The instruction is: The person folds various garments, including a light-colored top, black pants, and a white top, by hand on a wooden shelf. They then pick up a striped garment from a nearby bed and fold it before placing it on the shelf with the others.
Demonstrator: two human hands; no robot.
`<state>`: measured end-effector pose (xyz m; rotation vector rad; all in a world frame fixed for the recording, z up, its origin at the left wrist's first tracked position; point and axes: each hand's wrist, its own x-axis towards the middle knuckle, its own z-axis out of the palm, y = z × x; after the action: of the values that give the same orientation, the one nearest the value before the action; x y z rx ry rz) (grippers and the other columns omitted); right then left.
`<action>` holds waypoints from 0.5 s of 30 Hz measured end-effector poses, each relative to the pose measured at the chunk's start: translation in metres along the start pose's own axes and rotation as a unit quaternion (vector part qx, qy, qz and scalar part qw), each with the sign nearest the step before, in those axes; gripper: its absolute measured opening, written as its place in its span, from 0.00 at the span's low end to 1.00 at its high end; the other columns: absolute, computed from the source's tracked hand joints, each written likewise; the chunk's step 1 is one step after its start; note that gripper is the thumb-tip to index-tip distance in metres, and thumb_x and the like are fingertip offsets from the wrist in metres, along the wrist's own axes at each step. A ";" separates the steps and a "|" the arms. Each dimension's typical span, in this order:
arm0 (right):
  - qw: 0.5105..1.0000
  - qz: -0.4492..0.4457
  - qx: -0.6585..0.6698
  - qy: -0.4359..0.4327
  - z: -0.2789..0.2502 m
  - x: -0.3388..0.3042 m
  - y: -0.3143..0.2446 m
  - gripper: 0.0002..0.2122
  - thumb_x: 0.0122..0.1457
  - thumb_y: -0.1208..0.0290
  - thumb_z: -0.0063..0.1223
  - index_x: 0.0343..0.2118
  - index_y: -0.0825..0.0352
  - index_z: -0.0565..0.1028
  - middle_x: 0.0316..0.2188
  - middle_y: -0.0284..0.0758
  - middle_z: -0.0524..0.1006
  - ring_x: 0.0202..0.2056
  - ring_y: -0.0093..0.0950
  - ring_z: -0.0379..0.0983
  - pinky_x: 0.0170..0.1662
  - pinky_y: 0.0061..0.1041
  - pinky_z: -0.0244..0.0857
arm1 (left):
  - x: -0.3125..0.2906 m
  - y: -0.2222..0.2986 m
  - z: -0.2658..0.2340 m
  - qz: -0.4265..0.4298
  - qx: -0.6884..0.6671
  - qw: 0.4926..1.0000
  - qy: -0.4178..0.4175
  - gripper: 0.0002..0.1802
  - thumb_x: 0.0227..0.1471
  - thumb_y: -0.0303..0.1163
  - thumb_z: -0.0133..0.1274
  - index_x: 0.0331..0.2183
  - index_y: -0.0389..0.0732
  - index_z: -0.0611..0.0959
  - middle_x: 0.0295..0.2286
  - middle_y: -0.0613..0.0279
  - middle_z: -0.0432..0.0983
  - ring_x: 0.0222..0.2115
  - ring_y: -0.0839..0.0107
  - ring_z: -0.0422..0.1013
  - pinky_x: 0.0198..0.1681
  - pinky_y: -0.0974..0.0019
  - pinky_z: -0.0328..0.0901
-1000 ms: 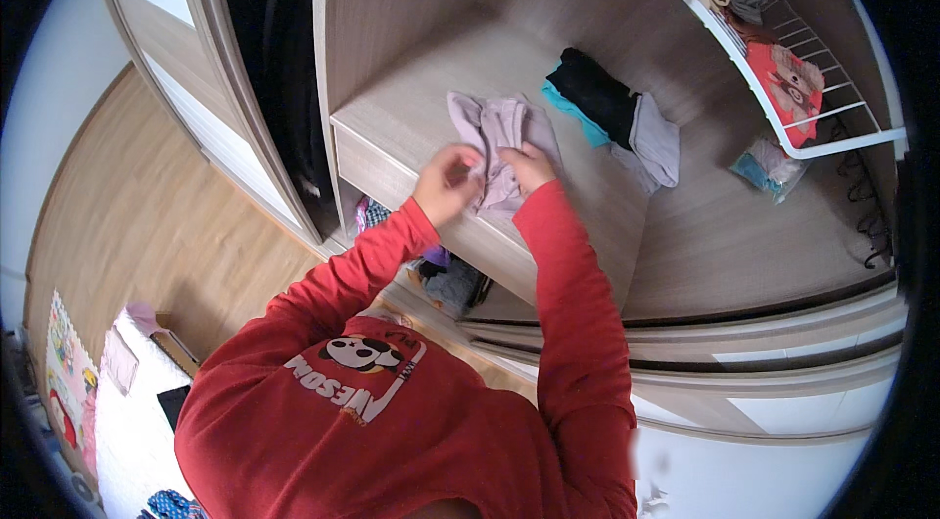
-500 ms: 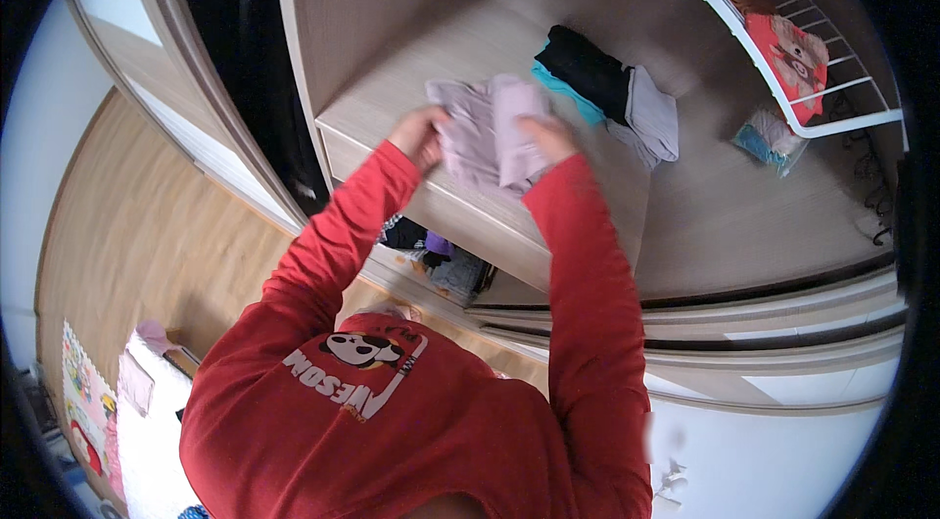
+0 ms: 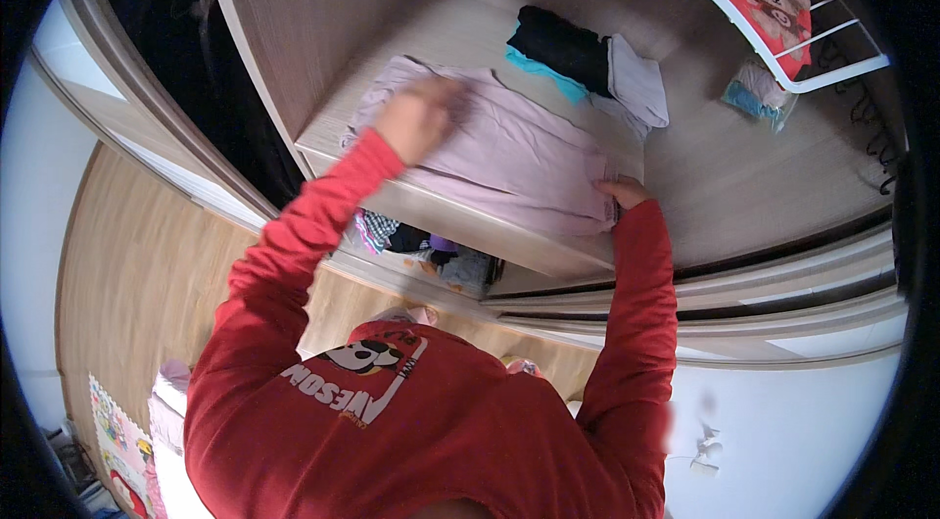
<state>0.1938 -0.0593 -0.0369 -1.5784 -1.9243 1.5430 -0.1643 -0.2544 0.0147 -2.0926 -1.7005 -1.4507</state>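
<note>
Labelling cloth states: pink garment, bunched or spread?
Spread: the pink garment lies broad and flattish across the shelf, right hand at its right end, blurred left hand over its left. Doubled layers: cannot tell.

The garment (image 3: 524, 157) is plain mauve-pink (faintly greyish); sleeves (image 3: 641, 289) red; folded cloth (image 3: 563, 42) black; rack (image 3: 840, 75) white.

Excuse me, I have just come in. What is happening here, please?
Someone in a red sweatshirt has a pale pink garment spread out on the wooden shelf. The right hand touches its right end; the left hand, blurred, is over its left part. A black garment and turquoise cloth lie beyond it.
</note>
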 end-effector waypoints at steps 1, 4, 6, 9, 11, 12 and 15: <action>1.000 -0.007 -0.017 0.017 -0.002 0.000 0.005 0.19 0.39 0.57 0.54 0.28 0.70 0.74 0.23 0.36 0.73 0.26 0.27 0.67 0.30 0.23 0.61 | 0.002 0.017 0.028 0.027 -0.042 0.999 -0.012 0.16 0.37 0.25 0.45 0.35 0.38 0.74 0.31 0.48 0.70 0.34 0.56 0.66 0.40 0.62 0.61; 0.993 -0.024 -0.092 0.066 -0.005 -0.007 -0.003 0.20 0.39 0.55 0.54 0.28 0.71 0.74 0.23 0.37 0.73 0.26 0.29 0.68 0.30 0.25 0.61 | 0.000 0.042 0.096 0.074 0.102 0.987 -0.096 0.25 0.44 0.38 0.44 0.47 0.45 0.63 0.51 0.58 0.51 0.52 0.58 0.46 0.50 0.44 0.41; 0.981 -0.030 -0.168 0.097 -0.001 -0.020 -0.040 0.21 0.38 0.54 0.53 0.28 0.71 0.74 0.24 0.39 0.73 0.26 0.30 0.68 0.31 0.26 0.61 | -0.008 0.032 0.126 0.012 0.151 0.960 -0.234 0.26 0.45 0.40 0.43 0.47 0.45 0.63 0.51 0.58 0.49 0.53 0.58 0.43 0.50 0.43 0.40; 0.967 -0.025 -0.233 0.103 0.022 -0.040 -0.103 0.22 0.42 0.63 0.50 0.37 0.76 0.68 0.31 0.41 0.72 0.30 0.29 0.70 0.35 0.22 0.63 | -0.011 0.035 0.121 0.027 0.118 0.965 -0.234 0.25 0.43 0.36 0.46 0.46 0.46 0.65 0.49 0.57 0.55 0.50 0.57 0.51 0.49 0.48 0.47; 0.948 -0.071 -0.247 0.186 0.055 -0.047 -0.131 0.23 0.40 0.60 0.50 0.37 0.75 0.69 0.33 0.45 0.72 0.32 0.35 0.70 0.37 0.24 0.64 | -0.014 0.028 0.116 0.019 -0.088 0.984 -0.157 0.24 0.42 0.31 0.46 0.46 0.45 0.65 0.47 0.55 0.58 0.46 0.58 0.58 0.46 0.55 0.54; 0.907 -0.122 -0.333 0.225 0.070 -0.038 -0.135 0.24 0.40 0.60 0.50 0.37 0.75 0.68 0.34 0.46 0.71 0.34 0.37 0.69 0.38 0.26 0.63 | -0.019 0.023 0.113 0.013 -0.188 0.975 -0.118 0.24 0.42 0.29 0.46 0.46 0.45 0.66 0.46 0.54 0.60 0.44 0.58 0.61 0.44 0.58 0.57; 0.858 -0.145 -0.457 0.185 0.119 -0.007 -0.156 0.27 0.37 0.60 0.51 0.40 0.75 0.65 0.37 0.50 0.68 0.37 0.42 0.67 0.41 0.31 0.62 | -0.024 0.015 0.084 -0.313 -0.529 0.789 0.009 0.17 0.44 0.22 0.41 0.41 0.37 0.69 0.38 0.56 0.68 0.38 0.67 0.66 0.41 0.69 0.61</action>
<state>0.0215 -0.1136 0.0393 -1.5599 -2.6237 0.1125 -0.1007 -0.2287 -0.0408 -1.7885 -1.8759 -3.2115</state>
